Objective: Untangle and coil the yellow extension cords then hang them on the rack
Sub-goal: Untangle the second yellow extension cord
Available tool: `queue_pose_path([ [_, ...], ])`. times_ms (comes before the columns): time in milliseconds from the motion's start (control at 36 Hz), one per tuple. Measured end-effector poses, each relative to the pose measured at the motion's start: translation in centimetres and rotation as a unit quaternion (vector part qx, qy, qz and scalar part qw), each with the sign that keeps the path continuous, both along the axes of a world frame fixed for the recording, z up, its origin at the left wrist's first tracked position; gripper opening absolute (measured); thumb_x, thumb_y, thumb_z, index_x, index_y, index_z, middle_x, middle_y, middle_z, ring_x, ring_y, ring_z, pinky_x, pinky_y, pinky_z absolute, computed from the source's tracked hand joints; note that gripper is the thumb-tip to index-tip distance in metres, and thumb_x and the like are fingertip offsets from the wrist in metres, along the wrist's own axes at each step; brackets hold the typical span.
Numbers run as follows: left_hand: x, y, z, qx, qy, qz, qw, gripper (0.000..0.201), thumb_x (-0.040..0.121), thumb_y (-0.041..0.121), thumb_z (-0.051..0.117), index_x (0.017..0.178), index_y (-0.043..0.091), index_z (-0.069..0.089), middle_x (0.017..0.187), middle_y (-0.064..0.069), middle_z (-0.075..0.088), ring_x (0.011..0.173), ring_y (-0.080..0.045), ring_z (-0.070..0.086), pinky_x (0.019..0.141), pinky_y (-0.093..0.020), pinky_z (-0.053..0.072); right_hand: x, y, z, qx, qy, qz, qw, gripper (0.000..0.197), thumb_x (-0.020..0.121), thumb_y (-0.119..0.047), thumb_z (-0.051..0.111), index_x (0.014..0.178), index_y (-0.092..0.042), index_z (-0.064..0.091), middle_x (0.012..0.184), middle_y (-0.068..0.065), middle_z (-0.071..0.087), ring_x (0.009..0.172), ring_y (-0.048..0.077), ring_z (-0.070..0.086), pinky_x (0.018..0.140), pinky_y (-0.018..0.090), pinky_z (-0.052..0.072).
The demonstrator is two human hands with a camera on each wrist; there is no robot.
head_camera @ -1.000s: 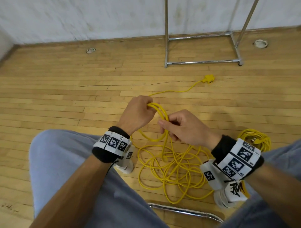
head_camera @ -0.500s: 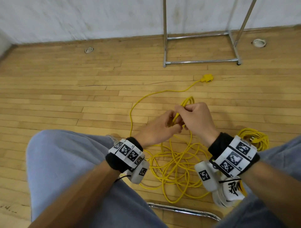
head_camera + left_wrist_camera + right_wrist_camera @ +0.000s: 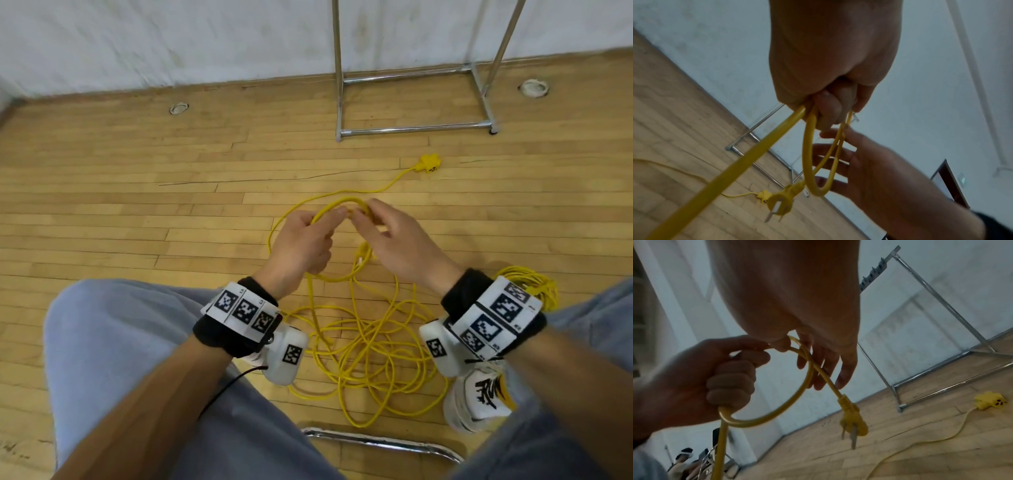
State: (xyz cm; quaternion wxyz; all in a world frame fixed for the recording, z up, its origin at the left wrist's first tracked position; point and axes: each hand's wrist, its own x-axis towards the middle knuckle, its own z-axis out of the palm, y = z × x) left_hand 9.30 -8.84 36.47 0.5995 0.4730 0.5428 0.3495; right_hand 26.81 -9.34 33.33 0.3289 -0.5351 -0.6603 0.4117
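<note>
Plank wood floor (image 3: 137, 212), chrome tube rack (image 3: 414, 129) at wall. Loose yellow cord tangle (image 3: 370, 346) between feet. Left hand (image 3: 298, 246) fists a small round loop; right hand (image 3: 400, 246) pinches its top, other fingers spread. Flat-pronged plug (image 3: 854, 423) dangles.

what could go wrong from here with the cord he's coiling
1. The left hand grips only a small loop of the yellow cord, and the right hand barely pinches it with its other fingers spread, so the loop may slip loose.
2. The plug dangles free below the loop and could swing or snag.
3. The tangled pile on the floor between the feet looks knotted, so pulling more in may tighten it.
</note>
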Motion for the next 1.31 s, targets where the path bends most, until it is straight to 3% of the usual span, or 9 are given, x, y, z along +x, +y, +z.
queue_pose_path([
  [194, -0.9, 0.3, 1.7, -0.045, -0.086, 0.027, 0.995, 0.058, 0.100, 0.050, 0.056, 0.057, 0.027, 0.025, 0.050, 0.008, 0.011, 0.039, -0.012, 0.009, 0.045, -0.028, 0.006, -1.6, -0.9, -1.6, -0.092, 0.117, -0.120, 0.982, 0.062, 0.100, -0.066, 0.043, 0.150, -0.031, 0.030, 0.150, -0.010, 0.042, 0.127, 0.006, 0.050, 0.099, 0.032, 0.047],
  [306, -1.5, 0.8, 2.0, -0.082, -0.159, 0.062, 0.982, 0.058, 0.099, 0.060, 0.049, 0.057, 0.026, 0.028, 0.048, 0.009, 0.011, 0.038, -0.010, 0.009, 0.041, -0.025, 0.007, -4.1, -3.4, -2.1, -0.223, 0.133, -0.105, 0.960, 0.080, 0.088, -0.081, 0.043, 0.150, -0.034, 0.027, 0.119, -0.004, 0.058, 0.089, 0.007, 0.057, 0.076, 0.030, 0.046],
  [389, -2.0, 1.1, 2.1, -0.092, -0.205, 0.080, 0.971, 0.061, 0.101, 0.060, 0.044, 0.051, 0.027, 0.032, 0.049, 0.010, 0.009, 0.035, -0.007, 0.011, 0.037, -0.021, 0.009, -5.6, -4.5, -4.0, -0.266, 0.149, 0.027, 0.952, 0.102, 0.066, -0.098, 0.047, 0.151, -0.044, 0.032, 0.148, -0.009, 0.051, 0.129, 0.008, 0.052, 0.108, 0.040, 0.041],
  [528, -3.2, 2.2, 2.7, -0.092, -0.273, 0.106, 0.952, 0.065, 0.103, 0.060, 0.039, 0.048, 0.027, 0.028, 0.040, 0.011, 0.014, 0.030, -0.006, 0.013, 0.035, -0.021, 0.009, -6.0, -5.1, -5.8, -0.287, 0.070, 0.200, 0.934, 0.037, 0.103, -0.037, 0.061, 0.115, -0.003, 0.065, 0.103, 0.011, 0.075, 0.084, 0.004, 0.068, 0.069, 0.010, 0.046],
  [611, -4.6, 3.1, 3.5, -0.065, -0.285, 0.131, 0.947, 0.065, 0.105, 0.058, 0.037, 0.048, 0.027, 0.027, 0.040, 0.011, 0.015, 0.031, -0.005, 0.013, 0.034, -0.021, 0.010, -5.5, -5.7, -9.2, -0.252, -0.043, 0.268, 0.929, 0.045, 0.104, -0.046, 0.054, 0.088, -0.007, 0.071, 0.083, 0.005, 0.077, 0.079, 0.017, 0.073, 0.080, 0.035, 0.056],
  [833, -7.3, 4.5, 4.2, 0.028, -0.234, 0.192, 0.953, 0.055, 0.106, 0.054, 0.038, 0.061, 0.027, 0.021, 0.049, 0.008, 0.010, 0.040, -0.010, 0.007, 0.037, -0.023, 0.010, -3.3, -3.8, -14.2, -0.312, -0.121, 0.114, 0.935, 0.054, 0.108, -0.050, 0.040, 0.064, -0.021, 0.052, 0.053, -0.003, 0.064, 0.064, 0.014, 0.069, 0.075, 0.038, 0.054],
  [917, -7.4, 4.7, 4.0, 0.044, -0.220, 0.211, 0.952, 0.054, 0.107, 0.052, 0.038, 0.062, 0.027, 0.022, 0.050, 0.007, 0.010, 0.043, -0.011, 0.007, 0.041, -0.024, 0.008, -2.6, -2.4, -14.6, -0.341, -0.080, -0.009, 0.937, 0.045, 0.107, -0.047, 0.046, 0.075, -0.016, 0.047, 0.053, 0.002, 0.051, 0.053, 0.023, 0.054, 0.071, 0.045, 0.055],
  [1056, -7.4, 4.8, 3.8, 0.088, -0.136, 0.227, 0.960, 0.052, 0.109, 0.046, 0.037, 0.062, 0.026, 0.027, 0.052, 0.006, 0.015, 0.046, -0.013, 0.011, 0.044, -0.027, 0.010, -1.9, -0.9, -12.0, -0.411, 0.015, -0.093, 0.907, 0.044, 0.104, -0.043, 0.056, 0.068, -0.020, 0.044, 0.049, -0.004, 0.030, 0.039, 0.012, 0.024, 0.041, 0.019, 0.021],
  [1306, -6.0, 4.4, 3.5, 0.134, 0.005, 0.217, 0.967, 0.050, 0.110, 0.038, 0.035, 0.061, 0.026, 0.035, 0.049, 0.010, 0.031, 0.045, -0.011, 0.024, 0.043, -0.028, 0.019, -0.5, 0.4, -0.2, -0.417, 0.405, -0.050, 0.812, 0.027, 0.105, -0.030, 0.044, 0.085, -0.015, 0.053, 0.061, -0.007, 0.030, 0.047, 0.004, 0.026, 0.034, 0.015, 0.016],
])
